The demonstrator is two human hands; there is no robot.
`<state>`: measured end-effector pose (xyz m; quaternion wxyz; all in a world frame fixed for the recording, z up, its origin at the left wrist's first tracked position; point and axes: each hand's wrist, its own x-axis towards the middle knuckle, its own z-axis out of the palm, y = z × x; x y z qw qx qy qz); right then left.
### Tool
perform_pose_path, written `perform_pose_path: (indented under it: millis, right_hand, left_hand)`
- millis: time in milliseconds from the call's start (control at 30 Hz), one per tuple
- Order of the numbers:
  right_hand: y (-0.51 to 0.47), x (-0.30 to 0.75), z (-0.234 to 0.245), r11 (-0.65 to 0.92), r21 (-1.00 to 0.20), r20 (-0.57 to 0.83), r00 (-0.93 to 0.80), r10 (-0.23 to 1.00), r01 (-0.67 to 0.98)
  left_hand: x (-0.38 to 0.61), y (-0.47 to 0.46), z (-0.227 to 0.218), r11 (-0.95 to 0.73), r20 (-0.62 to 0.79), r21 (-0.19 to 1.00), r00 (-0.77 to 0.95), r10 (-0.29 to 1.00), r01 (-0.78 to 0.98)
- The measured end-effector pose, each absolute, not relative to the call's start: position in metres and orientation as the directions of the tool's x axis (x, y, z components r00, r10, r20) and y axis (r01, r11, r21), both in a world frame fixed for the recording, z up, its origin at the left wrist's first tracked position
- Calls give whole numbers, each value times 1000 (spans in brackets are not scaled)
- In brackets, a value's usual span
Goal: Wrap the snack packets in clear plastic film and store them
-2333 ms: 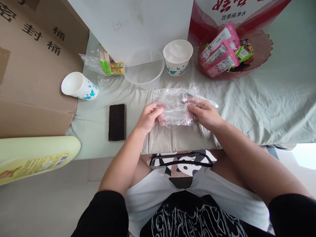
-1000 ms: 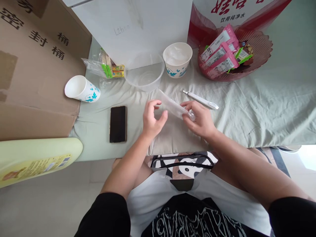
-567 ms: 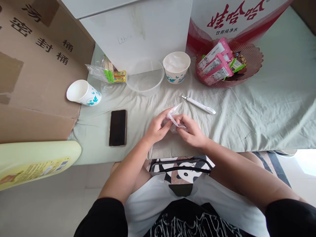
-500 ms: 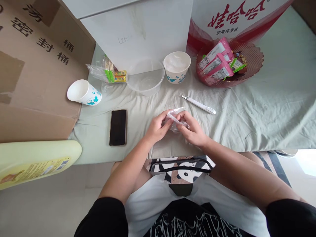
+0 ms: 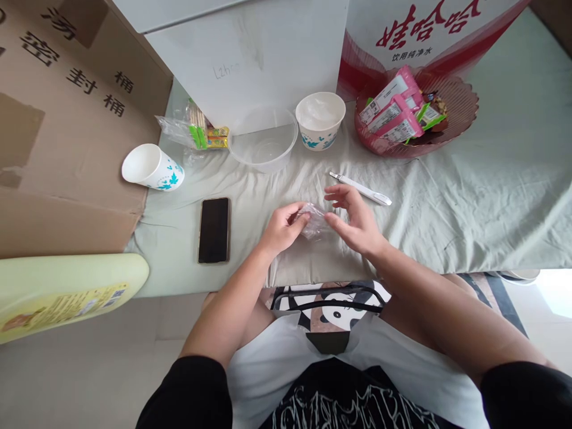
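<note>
Between my hands is a crumpled piece of clear plastic film (image 5: 314, 223), low over the cloth-covered table. My left hand (image 5: 284, 226) pinches its left side between thumb and fingers. My right hand (image 5: 355, 221) is just right of the film with its fingers spread apart; whether the thumb tip touches the film I cannot tell. A white utility knife (image 5: 361, 189) lies on the cloth beyond my right fingers. Farther back stand a paper bowl (image 5: 320, 121) with clear film inside and a clear round plastic tub (image 5: 268, 149).
A phone (image 5: 214, 230) lies to the left, with a tipped paper cup (image 5: 154, 168) behind it. Snack packets (image 5: 203, 136) sit by the tub. A pink bowl (image 5: 467, 113) of wrapped snacks is at the back right. Cardboard (image 5: 84, 131) and white boxes (image 5: 250, 53) border the table (image 5: 447, 226).
My right hand has let go of the plastic film and opened, moving slightly right. My left hand keeps its pinch, and the film looks more spread out.
</note>
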<state>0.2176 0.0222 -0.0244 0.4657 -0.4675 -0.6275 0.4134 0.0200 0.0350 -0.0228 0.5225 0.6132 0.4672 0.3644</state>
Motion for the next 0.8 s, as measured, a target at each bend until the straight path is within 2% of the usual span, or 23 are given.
perform_pose_path:
  millis: [100, 200, 300, 467, 600, 800]
  right_hand:
    - [21, 215, -20, 142, -954, 68, -272, 960, 264]
    - [23, 213, -18, 49, -952, -25, -235, 972, 302]
    - [26, 214, -20, -38, -975, -75, -166, 983, 217]
    - [30, 212, -23, -168, -986, -163, -174, 971, -14]
    - [31, 211, -24, -224, -970, -205, -177, 963, -96]
    - [32, 212, -26, -222, -973, -202, -242, 949, -59]
  left_hand:
    - [20, 34, -18, -120, 19, 960, 371, 928, 252]
    - [21, 32, -18, -114, 0, 959, 403, 915, 259]
    - [21, 32, -21, -22, -61, 980, 401, 914, 198]
    - [21, 34, -22, 105, -143, 988, 398, 906, 114]
    - [20, 37, -24, 152, -156, 988, 301, 941, 37]
    - [17, 47, -31, 138, -136, 990, 26, 990, -43]
